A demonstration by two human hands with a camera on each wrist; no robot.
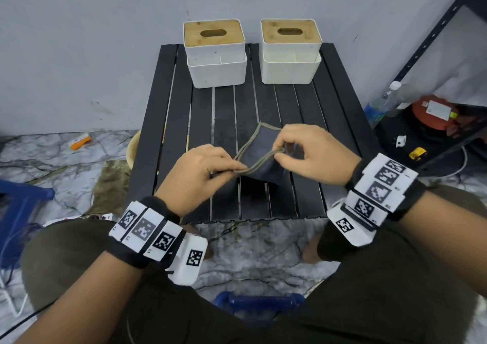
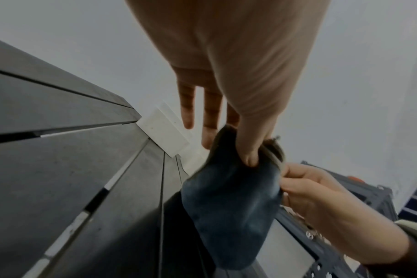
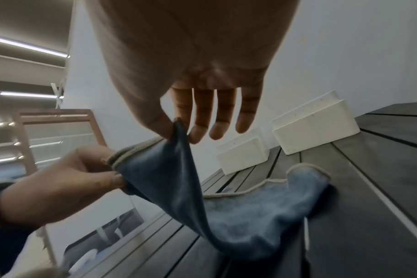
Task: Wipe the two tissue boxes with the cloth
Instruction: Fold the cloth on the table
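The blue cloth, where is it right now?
In the head view the cloth is near the table's front middle, pinched between the left hand and right hand.

You have a dark blue cloth (image 1: 263, 156) with a beige stitched edge; in the right wrist view its underside looks paler blue. The two tissue boxes, one on the left (image 1: 216, 54) and one on the right (image 1: 291, 51), are off-white with light brown wooden lids. The slatted table (image 1: 340, 106) under them is black. Your wristbands (image 1: 147, 231) are black, carrying white blocks printed with black-and-white square codes. The floor (image 1: 52, 164) is grey marble veined with dark lines.
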